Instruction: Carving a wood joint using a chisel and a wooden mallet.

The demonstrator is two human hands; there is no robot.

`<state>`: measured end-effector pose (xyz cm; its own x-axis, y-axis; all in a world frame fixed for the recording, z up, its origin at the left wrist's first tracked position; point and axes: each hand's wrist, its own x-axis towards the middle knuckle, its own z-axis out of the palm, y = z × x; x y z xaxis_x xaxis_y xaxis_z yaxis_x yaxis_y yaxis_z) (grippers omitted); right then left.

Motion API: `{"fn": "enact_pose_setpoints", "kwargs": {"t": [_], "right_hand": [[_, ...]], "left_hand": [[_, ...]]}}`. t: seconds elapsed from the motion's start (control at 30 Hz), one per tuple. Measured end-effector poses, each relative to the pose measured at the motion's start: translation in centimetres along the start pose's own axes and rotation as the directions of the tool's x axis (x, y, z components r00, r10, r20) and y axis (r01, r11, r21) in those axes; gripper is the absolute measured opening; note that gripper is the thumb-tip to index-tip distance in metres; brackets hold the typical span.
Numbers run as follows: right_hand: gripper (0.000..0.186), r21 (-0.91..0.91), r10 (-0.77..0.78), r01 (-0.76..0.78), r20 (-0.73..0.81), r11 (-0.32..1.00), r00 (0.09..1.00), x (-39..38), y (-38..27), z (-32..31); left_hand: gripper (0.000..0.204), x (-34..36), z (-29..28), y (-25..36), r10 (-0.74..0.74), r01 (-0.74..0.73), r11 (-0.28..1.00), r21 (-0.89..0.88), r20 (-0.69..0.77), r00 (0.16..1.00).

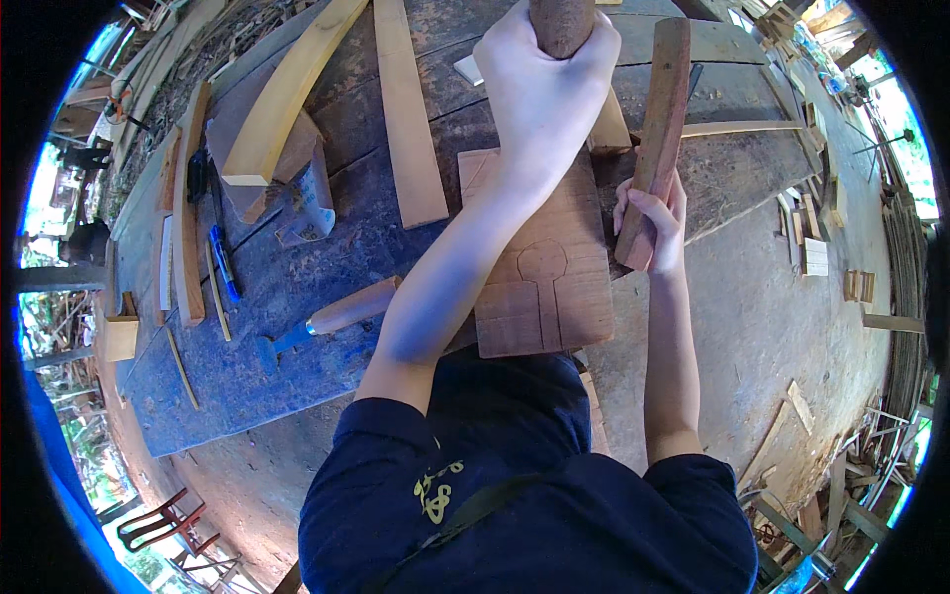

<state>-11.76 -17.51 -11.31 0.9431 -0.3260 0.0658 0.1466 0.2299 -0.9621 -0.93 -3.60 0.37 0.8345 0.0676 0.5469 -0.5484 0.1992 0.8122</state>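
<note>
My left hand [546,94], reaching across the far side of the board, is closed around a thick dark wooden piece [562,28] with a rounded end. Its lower part is hidden by the hand. My right hand [663,218] grips the near end of a reddish-brown wooden bar [661,119], which points away from me. Between my arms lies a flat brown wooden board [584,297], with a spoon-like outline marked on its near half. Left of the board, partly behind my left forearm, is a wood-handled chisel [351,307] with a blue metal part.
On the dark workbench [327,371] lie a curved pale plank [292,99], a long flat board [408,129], a crumpled sheet [307,208] and a blue pen [224,262]. Wooden strips line the left edge. A red-brown chair [168,520] stands on the floor at lower left.
</note>
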Motion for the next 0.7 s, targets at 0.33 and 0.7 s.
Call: {"fn": "enact_pose_setpoints", "kwargs": {"t": [0.33,0.7], "right_hand": [[0.053,0.011,-0.021,0.021,0.010,1.000,1.000,0.12,0.29,-0.23],[0.054,0.019,0.017,-0.018,0.027,1.000,0.999,0.05,-0.20,-0.35]], "left_hand": [[0.017,-0.10,0.18,0.30,0.011,-0.008,0.998,0.068,-0.044,0.999],[0.015,-0.20,0.45,0.42,0.091,-0.089,0.995,0.040,-0.033,0.995]]}}
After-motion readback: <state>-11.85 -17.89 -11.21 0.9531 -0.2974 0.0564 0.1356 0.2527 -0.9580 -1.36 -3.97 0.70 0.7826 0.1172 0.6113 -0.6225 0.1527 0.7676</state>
